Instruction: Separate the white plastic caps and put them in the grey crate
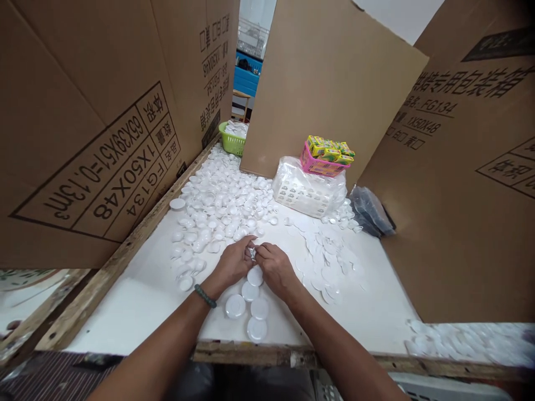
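- It looks to me like a small handwork workshop.
- A white-topped worktable (159,301), edged with rough, scuffed wood (251,353), fills the space before me.
- Standing carton panels (75,133), printed with FG134 and box dimensions, wall it in.
- Loose heaps of small white parts (225,195) cover much of it.
- A green basket (232,145) behind holds more.

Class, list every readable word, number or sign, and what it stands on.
"65X39X51=0.13m³": left cardboard
"1X50X48": left cardboard twice, right cardboard once
"FG134": likewise
"体积": both
"数量": left
"品名": left
"专用包装箱": right
"白": both
"黄": both
Too small or blurred: print on plastic-wrapped pack, yellow boxes, dark bands.
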### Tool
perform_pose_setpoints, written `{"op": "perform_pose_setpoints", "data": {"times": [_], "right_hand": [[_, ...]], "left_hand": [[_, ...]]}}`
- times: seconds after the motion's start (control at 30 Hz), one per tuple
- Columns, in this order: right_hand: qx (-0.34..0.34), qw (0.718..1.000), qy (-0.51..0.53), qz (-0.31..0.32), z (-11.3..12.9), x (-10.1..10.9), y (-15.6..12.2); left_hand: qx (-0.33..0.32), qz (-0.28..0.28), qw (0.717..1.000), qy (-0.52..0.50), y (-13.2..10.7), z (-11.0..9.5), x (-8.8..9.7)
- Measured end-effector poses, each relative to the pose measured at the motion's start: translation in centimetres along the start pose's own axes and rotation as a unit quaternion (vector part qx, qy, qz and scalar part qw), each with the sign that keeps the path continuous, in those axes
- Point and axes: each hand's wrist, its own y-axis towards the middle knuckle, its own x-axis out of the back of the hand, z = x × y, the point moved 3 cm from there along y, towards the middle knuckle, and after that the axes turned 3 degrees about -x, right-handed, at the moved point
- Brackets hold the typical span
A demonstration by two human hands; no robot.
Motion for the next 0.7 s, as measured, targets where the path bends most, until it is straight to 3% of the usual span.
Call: {"op": "perform_pose_setpoints", "data": {"times": [0.1,0.17,0.27,0.33,0.4,0.47,0.57,0.7], "right_hand": [[-0.066,0.99,0.107,-0.062,-0.9,0.0,-0.5],[-0.122,0.968,0.196,-0.096,-1.5,-0.2,-0.9],[-0.247,0.902,0.337,-0.113,-2.5,-0.7,-1.1],[-0.32,0.848,0.415,-0.083,-3.0,-1.1,-1.1],[-0.344,0.829,0.438,-0.051,-3.2,-1.0,-1.1],[-0.32,0.855,0.406,-0.043,-3.4,-0.3,-1.1],[-0.222,0.917,0.33,-0.027,-3.2,0.6,-1.2],[-0.155,0.953,0.259,-0.012,-3.1,0.4,-1.3]], "left_hand": [[-0.005,0.003,1.0,-0.025,-0.1,0.0,0.0],[-0.002,-0.006,1.0,-0.024,-0.1,0.1,0.0],[0.001,-0.016,0.999,-0.047,0.1,0.2,-0.1],[0.01,-0.022,0.997,-0.079,0.3,0.3,-0.1],[0.037,-0.031,0.993,-0.104,0.5,0.4,-0.2],[0.08,-0.041,0.99,-0.113,0.7,0.6,-0.2],[0.114,-0.049,0.987,-0.104,0.8,0.7,-0.2],[0.103,-0.022,0.987,-0.117,0.7,0.6,0.0]]}}
